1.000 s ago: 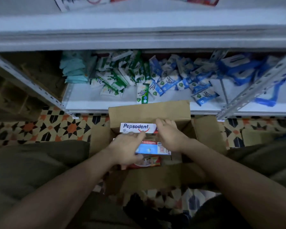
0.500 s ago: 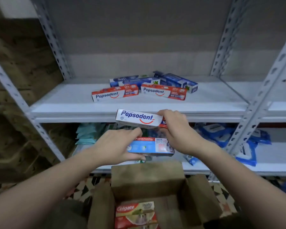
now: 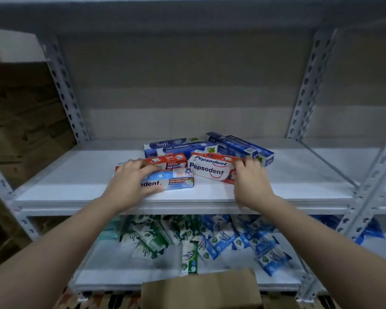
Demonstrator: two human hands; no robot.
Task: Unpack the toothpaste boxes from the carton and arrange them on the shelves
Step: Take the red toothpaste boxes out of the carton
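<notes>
On the white middle shelf (image 3: 71, 186), my left hand (image 3: 129, 184) grips the left end of a blue Pepsodent box (image 3: 174, 181) that lies flat near the front. My right hand (image 3: 250, 184) holds the right end of a white-and-red Pepsodent box (image 3: 210, 171), which rests beside it. Directly behind them lie two red Pepsodent boxes (image 3: 167, 161). Farther back are blue Safi boxes (image 3: 178, 146) and another blue box (image 3: 241, 148). Only the brown carton's (image 3: 201, 291) top flap shows at the bottom edge; its inside is out of view.
The lower shelf holds a loose pile of green sachets (image 3: 152, 239) and blue sachets (image 3: 245, 239). Perforated grey uprights (image 3: 303, 90) frame the bay. Brown cardboard (image 3: 20, 130) stands at the left. The middle shelf has bare surface left and right of the boxes.
Both hands rose from the carton with one box each and reached forward. The two boxes now rest on the middle shelf in front of the earlier ones.
</notes>
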